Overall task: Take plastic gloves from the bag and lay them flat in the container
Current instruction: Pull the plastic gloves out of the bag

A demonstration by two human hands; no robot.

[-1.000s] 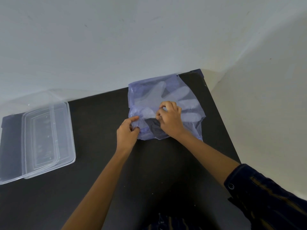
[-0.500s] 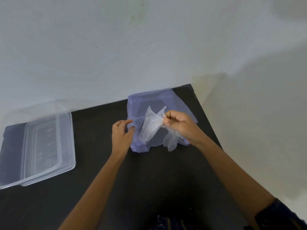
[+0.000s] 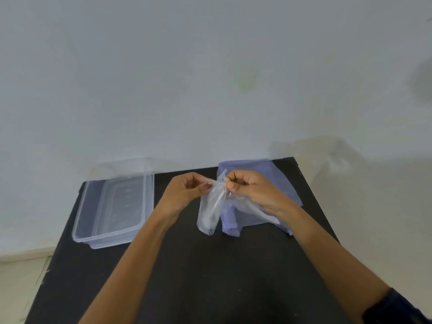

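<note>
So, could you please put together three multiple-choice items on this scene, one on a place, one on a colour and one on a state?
1. Where is the container relative to the bag?
A. To its left on the table
B. On top of it
C. To its right, off the table

2. What colour is the bag?
A. Red
B. Pale purple-blue
C. Green

3. What is happening with the clear glove?
A. It lies flat in the container
B. It is fully inside the bag
C. Both hands hold it up above the table

Answers:
1 A: the container sits at the left of the black table and the bag at the right.
2 B: the bag's film is a see-through lilac.
3 C: the left hand and right hand pinch the glove's top and it hangs down.
</note>
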